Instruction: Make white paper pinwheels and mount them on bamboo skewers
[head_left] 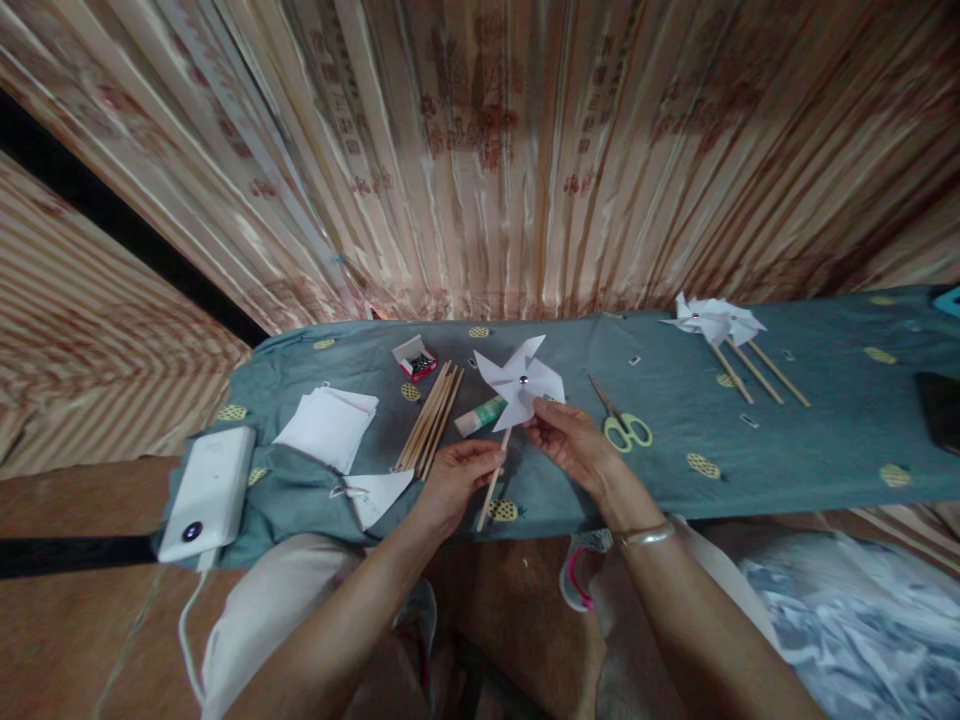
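A white paper pinwheel (529, 385) with a dark shiny pin at its centre is held above the cloth-covered table. Its wooden stick (489, 496) slants down toward the table's front edge. My left hand (454, 482) pinches that stick below the blades. With thumb and fingers, my right hand (568, 440) grips a lower blade of the pinwheel. Behind the pinwheel lies a green and pale tube (477, 416), partly covered by the blades. Scissors with yellow-green handles (627, 430) rest to the right of my right hand.
Left of the hands lie a bundle of wooden sticks (429, 425), a small open box of pins (414, 360), white paper sheets (326, 425) and a folded paper piece (381, 495). A white power bank (208, 492) with a cable sits far left. Several finished pinwheels (716, 322) lie right.
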